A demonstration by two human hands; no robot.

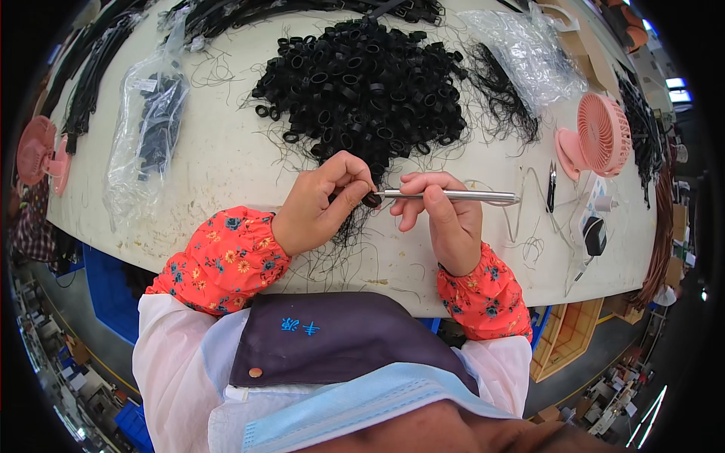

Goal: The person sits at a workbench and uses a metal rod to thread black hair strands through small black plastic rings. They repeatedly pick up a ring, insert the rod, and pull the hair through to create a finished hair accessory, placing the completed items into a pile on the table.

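Note:
My left hand [325, 200] pinches a small black strap loop [371, 200] between thumb and fingertips, in front of a big heap of similar loops [362, 90]. My right hand [451, 223] grips a silver pen-shaped tool [476, 195] lying nearly level, its thin tip pointing left. The tip meets or nearly meets the loop; I cannot tell whether it touches. From the tool's right end runs a pale cord [516, 226]. Loose black threads [351, 226] hang and lie below my left hand.
Left on the pale table [211, 166] is a clear plastic bag [147, 128] of dark pieces. To the right are a pink fan [600, 136], black-handled snips [552, 185], a thread clump [502, 94] and clear plastic wrapping [529, 53]. Another pink fan [41, 155] stands far left. Black straps [317, 10] line the back.

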